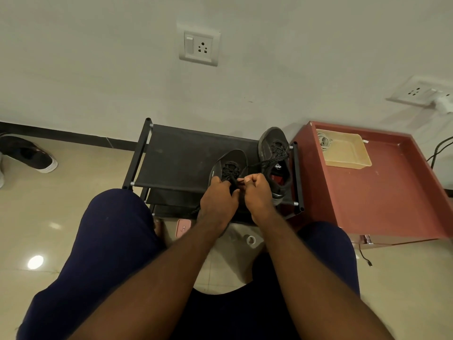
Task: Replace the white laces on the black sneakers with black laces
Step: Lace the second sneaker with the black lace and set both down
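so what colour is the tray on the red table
Pale yellow. The tray on the table shows best in the head view.

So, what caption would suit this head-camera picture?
Left hand and right hand pinch the black lace of the nearer sneaker on a shoe rack.

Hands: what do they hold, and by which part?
Left hand and right hand pinch the black lace close to the opening of the nearer sneaker.

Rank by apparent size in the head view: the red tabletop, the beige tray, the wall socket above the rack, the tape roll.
red tabletop
beige tray
wall socket
tape roll
Tray and socket look close; the socket is farther away, so that pair is unsure.
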Motion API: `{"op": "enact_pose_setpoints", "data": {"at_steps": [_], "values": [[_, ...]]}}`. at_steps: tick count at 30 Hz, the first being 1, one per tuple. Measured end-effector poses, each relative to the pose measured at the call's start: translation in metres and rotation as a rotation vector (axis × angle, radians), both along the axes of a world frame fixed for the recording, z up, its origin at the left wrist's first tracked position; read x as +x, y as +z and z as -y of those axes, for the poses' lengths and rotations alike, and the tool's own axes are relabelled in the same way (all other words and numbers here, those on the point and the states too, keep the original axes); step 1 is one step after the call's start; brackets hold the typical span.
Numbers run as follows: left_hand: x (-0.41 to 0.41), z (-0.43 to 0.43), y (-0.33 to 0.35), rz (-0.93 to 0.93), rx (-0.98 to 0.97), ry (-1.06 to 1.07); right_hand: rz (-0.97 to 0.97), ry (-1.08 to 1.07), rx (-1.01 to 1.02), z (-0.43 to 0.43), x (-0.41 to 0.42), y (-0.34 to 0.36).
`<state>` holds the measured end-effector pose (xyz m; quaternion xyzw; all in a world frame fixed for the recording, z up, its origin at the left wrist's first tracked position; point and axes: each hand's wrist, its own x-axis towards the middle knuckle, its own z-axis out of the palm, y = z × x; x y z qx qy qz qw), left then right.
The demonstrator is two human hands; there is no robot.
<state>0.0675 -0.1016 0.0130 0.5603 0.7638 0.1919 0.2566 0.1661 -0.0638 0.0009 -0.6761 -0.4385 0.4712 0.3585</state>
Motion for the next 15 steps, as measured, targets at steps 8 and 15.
{"op": "enact_pose_setpoints", "data": {"at_steps": [8, 15], "values": [[0.001, 0.005, -0.002, 0.033, 0.052, 0.027, -0.544, -0.361, -0.061, -0.007, 0.011, 0.017], [0.001, 0.011, -0.005, 0.071, 0.081, 0.059, -0.708, -0.538, 0.007, -0.029, 0.025, 0.036]]}}
